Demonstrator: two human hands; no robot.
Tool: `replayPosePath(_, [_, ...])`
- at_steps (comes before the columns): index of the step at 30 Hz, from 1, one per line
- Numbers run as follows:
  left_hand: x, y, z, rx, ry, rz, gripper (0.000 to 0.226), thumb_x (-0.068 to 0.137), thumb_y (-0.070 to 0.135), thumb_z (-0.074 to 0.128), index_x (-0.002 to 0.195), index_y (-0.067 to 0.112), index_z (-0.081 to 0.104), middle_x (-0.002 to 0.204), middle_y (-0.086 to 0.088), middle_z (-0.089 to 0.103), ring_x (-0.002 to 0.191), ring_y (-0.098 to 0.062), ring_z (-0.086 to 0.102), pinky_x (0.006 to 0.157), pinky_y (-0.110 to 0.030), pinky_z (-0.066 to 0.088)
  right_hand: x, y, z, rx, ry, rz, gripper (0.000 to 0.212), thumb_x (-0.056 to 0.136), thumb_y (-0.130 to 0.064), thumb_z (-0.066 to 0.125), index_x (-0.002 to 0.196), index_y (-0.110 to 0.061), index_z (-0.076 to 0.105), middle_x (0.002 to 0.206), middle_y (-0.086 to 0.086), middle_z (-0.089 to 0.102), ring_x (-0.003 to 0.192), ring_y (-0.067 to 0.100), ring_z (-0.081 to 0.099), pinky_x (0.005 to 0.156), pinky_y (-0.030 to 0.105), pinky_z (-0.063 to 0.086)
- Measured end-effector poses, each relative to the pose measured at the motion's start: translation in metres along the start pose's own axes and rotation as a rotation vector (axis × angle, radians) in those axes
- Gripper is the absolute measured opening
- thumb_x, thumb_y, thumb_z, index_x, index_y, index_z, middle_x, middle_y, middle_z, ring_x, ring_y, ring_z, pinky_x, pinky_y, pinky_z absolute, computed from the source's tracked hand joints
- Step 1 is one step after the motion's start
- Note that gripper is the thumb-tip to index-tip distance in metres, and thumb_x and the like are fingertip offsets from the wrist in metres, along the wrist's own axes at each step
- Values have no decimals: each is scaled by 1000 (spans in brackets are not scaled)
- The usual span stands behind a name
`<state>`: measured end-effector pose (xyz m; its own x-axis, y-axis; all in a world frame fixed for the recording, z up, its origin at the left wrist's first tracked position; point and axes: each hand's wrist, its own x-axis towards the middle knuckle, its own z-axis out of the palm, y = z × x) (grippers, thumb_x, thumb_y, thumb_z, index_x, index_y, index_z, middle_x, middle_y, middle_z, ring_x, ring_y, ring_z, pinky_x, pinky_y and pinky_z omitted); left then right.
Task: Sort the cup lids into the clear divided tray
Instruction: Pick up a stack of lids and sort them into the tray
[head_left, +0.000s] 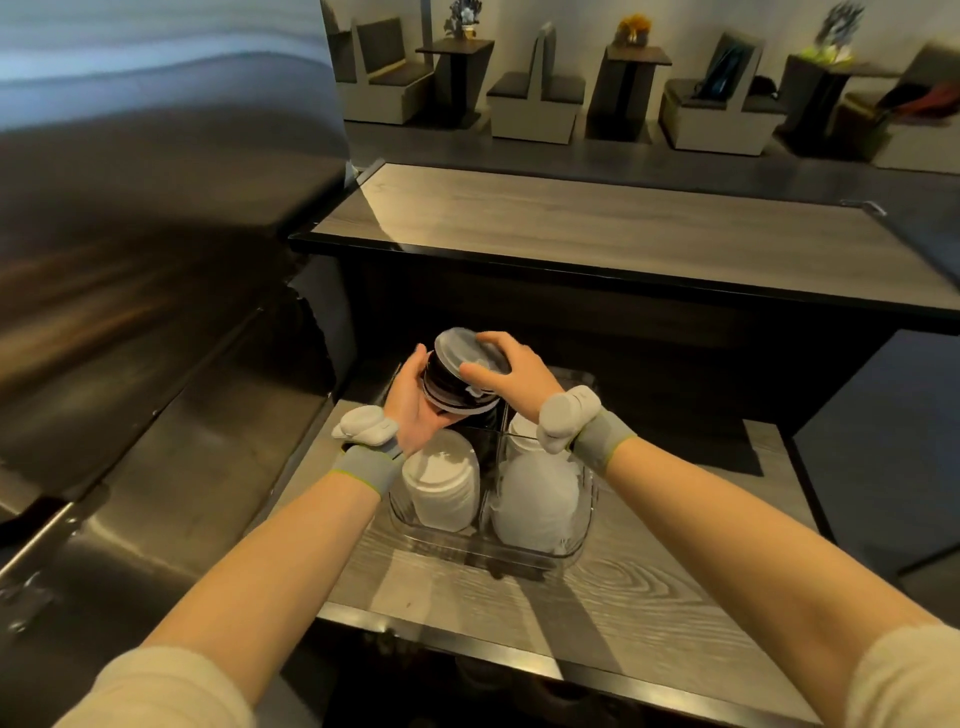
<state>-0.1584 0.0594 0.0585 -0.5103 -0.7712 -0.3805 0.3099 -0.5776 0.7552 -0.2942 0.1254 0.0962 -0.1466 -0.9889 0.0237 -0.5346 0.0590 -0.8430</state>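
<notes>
A stack of black lids (451, 389) is sitting in the middle of the frame, tilted on its side and held above the far end of the clear divided tray (519, 552). The left hand (415, 408) is cupping the stack from below and from the left, palm up, fingers curling behind it. The right hand (511, 371) is gripping a translucent lid (465, 351) at the top of the stack, thumb on the near edge and fingers over the far rim; whether that lid is seated or lifted is hard to make out.

Below the hands, the tray is resting on a grey wood-grain desk (597, 597). Its left compartment is holding a leaning stack of white lids (441, 486); its right compartment is holding more white lids (537, 501), partly hidden by the right wrist. The far compartments are mostly covered by the hands.

Both wrists are wearing grey bands with white devices. A steel surface (130, 389) is filling the left of the frame, blurred.
</notes>
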Motion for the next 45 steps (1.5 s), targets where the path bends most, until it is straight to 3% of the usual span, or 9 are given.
replayPosePath(7, [-3,-15,13,-24,125,44,36,96,29,42,127,12,51,126,-14,57,110,-29,57,82,-44,50,-31,11,-29,122,-20,19,41,91,-24,58,128,-15,44,120,3,49,109,18,50,91,29,45])
replayPosePath(9, [0,-16,11,-85,140,58,32,95,27,43,122,14,53,128,-16,56,109,-31,57,89,-52,49,-41,17,-38,71,-89,48,38,90,-23,57,125,-16,43,114,2,49,105,19,51,92,33,45])
replayPosePath(16, [2,-15,7,-126,201,80,31,93,27,46,118,14,57,129,-14,57,121,-32,54,81,-43,52,-72,54,-42,-396,-367,61,57,83,-31,65,133,-22,38,136,9,43,123,29,43,100,38,39])
replayPosePath(22, [-5,-20,17,-75,188,88,24,95,28,42,109,16,58,115,-11,60,109,-28,55,79,-41,50,-75,78,-37,-772,-463,-186,63,78,-51,66,132,-24,48,139,2,44,127,23,34,106,35,27])
replayPosePath(27, [-13,-20,19,-35,148,98,19,96,24,41,98,18,59,106,-8,62,98,-24,59,76,-40,51,-62,64,-43,-485,-240,-106,49,80,-48,66,119,-19,60,125,5,45,112,17,41,103,37,39])
replayPosePath(30, [-14,-19,20,-3,121,84,21,97,25,41,103,18,59,105,-7,62,94,-22,60,76,-40,50,-47,39,-39,-256,-43,-136,53,80,-37,70,125,-15,52,123,6,49,110,15,46,101,33,43])
replayPosePath(35, [-11,-18,20,47,104,72,32,96,27,45,126,18,52,115,-9,60,101,-24,59,76,-41,52,-24,17,-25,-201,-84,-86,76,81,-37,70,143,-20,30,143,7,38,133,22,32,108,32,31])
replayPosePath(40, [-5,-7,11,18,67,22,47,96,36,47,137,13,47,133,-14,57,120,-29,56,73,-38,58,-5,13,-11,-86,-43,-27,68,83,-34,68,140,-18,35,138,7,48,127,22,44,104,31,39])
replayPosePath(45, [7,9,-5,38,52,37,46,96,38,47,137,16,46,134,-14,56,122,-31,55,92,-45,51,14,9,0,106,-52,21,57,87,-29,63,138,-17,40,140,6,47,127,20,47,102,26,39])
